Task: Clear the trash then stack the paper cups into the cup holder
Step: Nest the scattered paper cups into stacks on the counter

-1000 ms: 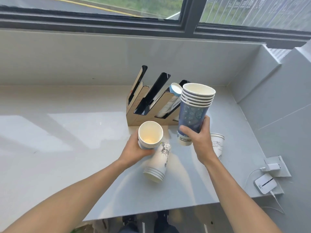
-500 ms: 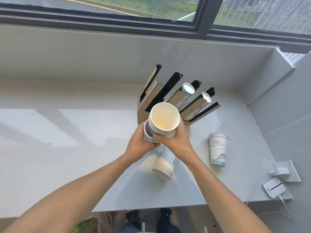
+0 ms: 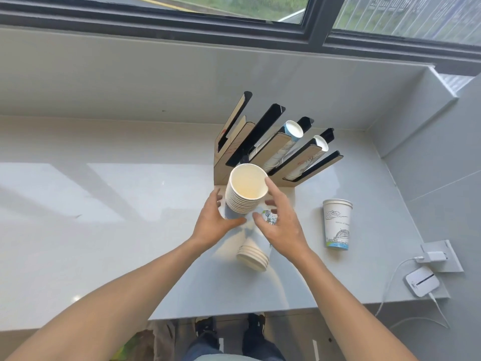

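Note:
My left hand [image 3: 213,224] grips a tall nested stack of paper cups [image 3: 246,188], mouth tilted toward me, just in front of the wooden cup holder [image 3: 234,142]. My right hand [image 3: 282,225] hovers beside the stack with fingers spread, holding nothing. Beneath my hands a second stack of white cups [image 3: 253,252] lies on its side on the counter. A single printed cup [image 3: 336,224] stands upright to the right. Two right-hand slots of the holder contain cups [image 3: 292,131]; the left slots look empty.
The grey counter [image 3: 104,204] ends in a wall on the right and a window ledge behind. A white charger and small white device [image 3: 422,281] with cables sit at the front right corner. A bag on the floor shows below the counter edge.
The blue stack from my right hand has been nested into the stack in my left hand. My right hand has since let go and spread open beside the combined stack.

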